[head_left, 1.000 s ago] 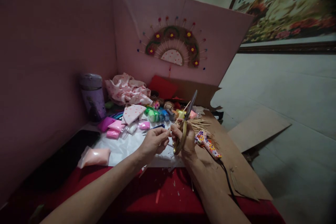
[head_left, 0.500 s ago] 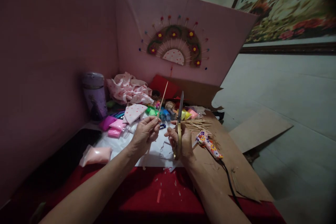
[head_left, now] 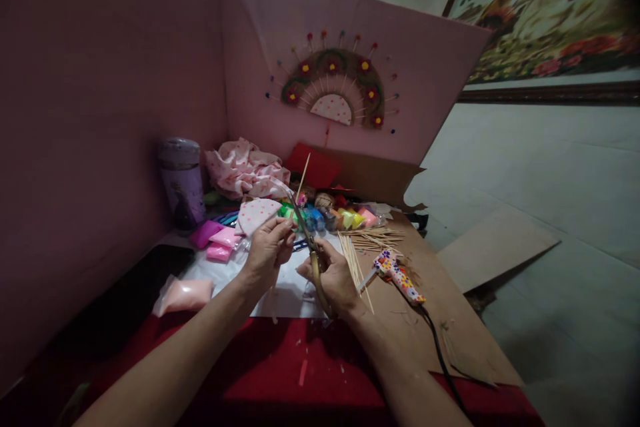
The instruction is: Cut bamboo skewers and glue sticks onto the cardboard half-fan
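Near the middle of the table my left hand pinches the lower end of a thin wooden skewer, whose tip points up. My right hand is closed around the gold handles of a pair of scissors. The dark blades reach up and left and cross the skewer just above my left fingers. Whether they grip it or only pass in front, I cannot tell. Beneath both hands lies a white sheet. Loose skewers lie right of my right hand.
A flower-patterned glue gun with a black cord rests on brown cardboard at right. Behind are colored clay packets, dotted cloth and a purple tumbler. A fan-shaped decoration hangs on the pink panel.
The scissors have tilted and moved left, so their blades now cross the skewer. My right hand shifted left, uncovering more loose skewers. My left hand moved slightly left with the skewer.
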`<action>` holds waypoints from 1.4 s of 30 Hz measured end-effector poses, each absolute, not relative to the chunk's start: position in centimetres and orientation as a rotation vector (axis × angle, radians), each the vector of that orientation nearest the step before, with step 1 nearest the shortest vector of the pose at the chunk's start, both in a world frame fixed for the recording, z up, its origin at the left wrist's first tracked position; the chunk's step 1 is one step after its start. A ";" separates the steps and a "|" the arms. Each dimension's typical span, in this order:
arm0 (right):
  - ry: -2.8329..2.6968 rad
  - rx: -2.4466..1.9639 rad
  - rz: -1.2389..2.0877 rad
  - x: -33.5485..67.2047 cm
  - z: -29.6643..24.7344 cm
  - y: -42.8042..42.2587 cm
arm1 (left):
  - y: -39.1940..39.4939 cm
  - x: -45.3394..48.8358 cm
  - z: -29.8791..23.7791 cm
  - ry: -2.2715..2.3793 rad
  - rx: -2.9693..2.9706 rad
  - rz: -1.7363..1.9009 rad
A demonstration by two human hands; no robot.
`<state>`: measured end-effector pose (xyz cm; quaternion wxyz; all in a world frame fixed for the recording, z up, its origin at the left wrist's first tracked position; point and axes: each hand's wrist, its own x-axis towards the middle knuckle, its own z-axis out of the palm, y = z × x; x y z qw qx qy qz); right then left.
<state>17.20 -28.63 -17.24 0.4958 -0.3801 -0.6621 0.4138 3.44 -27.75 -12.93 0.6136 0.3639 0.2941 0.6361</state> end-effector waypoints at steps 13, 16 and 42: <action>-1.704 -0.978 0.962 17.7 -17.1 -28.3 | -27.8 3.4 -13.3 0.752 0.921 1.467; -1.706 -0.970 0.970 17.6 -17.0 -28.4 | -27.7 3.5 -13.5 0.787 0.935 1.453; -1.727 -0.932 0.997 17.8 -16.1 -28.9 | -27.7 3.8 -13.5 0.887 0.959 1.377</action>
